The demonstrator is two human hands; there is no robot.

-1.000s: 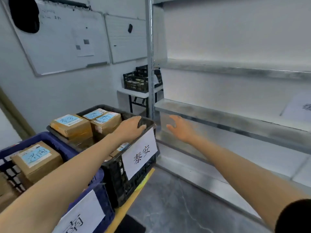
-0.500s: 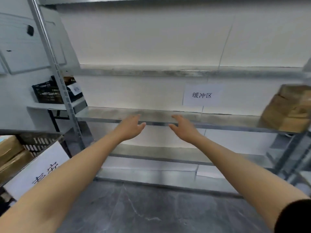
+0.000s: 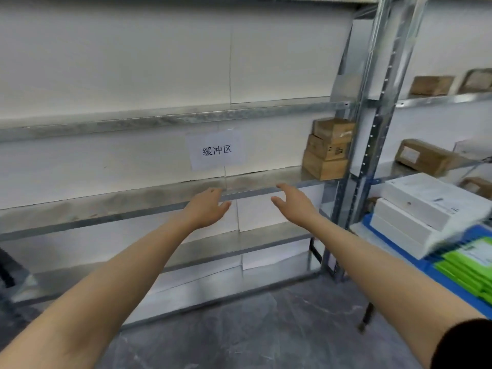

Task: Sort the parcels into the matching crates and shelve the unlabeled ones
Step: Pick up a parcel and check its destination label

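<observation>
Both my arms reach forward toward a metal shelf unit [image 3: 165, 193]. My left hand [image 3: 206, 207] and my right hand [image 3: 294, 202] hang in the air in front of the middle shelf's front edge, fingers relaxed, holding nothing. A white paper sign [image 3: 215, 150] with printed characters is stuck on the wall above that shelf. Three brown cardboard parcels [image 3: 328, 149] are stacked at the shelf's right end, right of my right hand. White flat boxes [image 3: 423, 209] are piled on a blue surface at the far right.
A second shelf unit on the right holds more brown parcels [image 3: 423, 157], with others on its upper level [image 3: 431, 85]. Green packets [image 3: 468, 267] lie on the blue surface [image 3: 436, 267] at the right edge. Grey marbled floor [image 3: 253, 328] lies below the shelves.
The view has swung right, away from the labelled crates to the shelf. My left hand has left the black crate's rim. Both hands stay raised and hold nothing.
</observation>
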